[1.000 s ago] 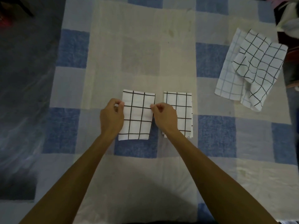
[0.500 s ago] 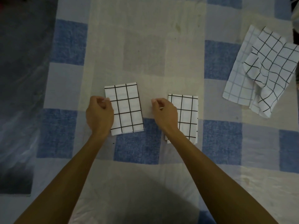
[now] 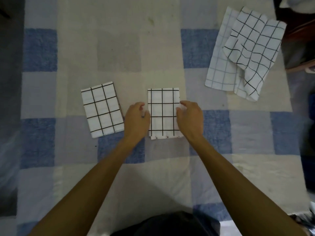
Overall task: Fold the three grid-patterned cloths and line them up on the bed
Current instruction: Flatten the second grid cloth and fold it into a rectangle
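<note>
Both hands have left the first folded cloth (image 3: 102, 109) on the bed (image 3: 119, 48); your left hand (image 3: 136, 119) and right hand (image 3: 190, 119), fingers (image 3: 180, 109) pinching its side edges, now square the second folded cloth (image 3: 162, 113), so next fetch the crumpled cloth (image 3: 252, 48).
</note>
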Motion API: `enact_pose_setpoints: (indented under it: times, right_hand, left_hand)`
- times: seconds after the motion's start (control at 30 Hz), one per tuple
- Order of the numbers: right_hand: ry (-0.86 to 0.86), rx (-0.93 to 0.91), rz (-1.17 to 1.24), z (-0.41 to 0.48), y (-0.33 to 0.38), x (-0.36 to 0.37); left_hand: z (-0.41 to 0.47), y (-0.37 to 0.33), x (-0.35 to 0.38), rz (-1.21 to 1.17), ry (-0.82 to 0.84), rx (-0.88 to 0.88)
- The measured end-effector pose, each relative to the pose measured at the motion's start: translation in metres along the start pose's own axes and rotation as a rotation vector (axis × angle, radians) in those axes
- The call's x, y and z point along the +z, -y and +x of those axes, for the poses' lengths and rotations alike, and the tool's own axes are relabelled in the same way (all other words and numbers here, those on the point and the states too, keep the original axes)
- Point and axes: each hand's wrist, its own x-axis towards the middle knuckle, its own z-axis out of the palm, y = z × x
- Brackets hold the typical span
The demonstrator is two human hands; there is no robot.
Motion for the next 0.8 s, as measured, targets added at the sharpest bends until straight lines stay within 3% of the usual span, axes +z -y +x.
enact_pose_setpoints:
  times: [0.17, 0.4, 0.57, 0.8]
  right_hand:
    - [0.132, 0.086, 0.069, 0.003, -0.008, -0.003]
    - [0.134, 0.110, 0.099, 0.018, -0.004, -0.004]
    - [0.177, 0.111, 0.080, 0.025, -0.007, -0.004]
    - [0.122, 0.040, 0.039, 0.024, -0.007, -0.004]
  left_hand:
    - [-0.005, -0.014, 0.030, 0.045, 0.081, 0.002]
    - [-0.002, -0.017, 0.025, 0.033, 0.076, -0.075]
    - [0.012, -0.025, 0.028, -0.108, -0.018, -0.295]
    - [0.030, -0.033, 0.036, -0.113, -0.013, -0.203]
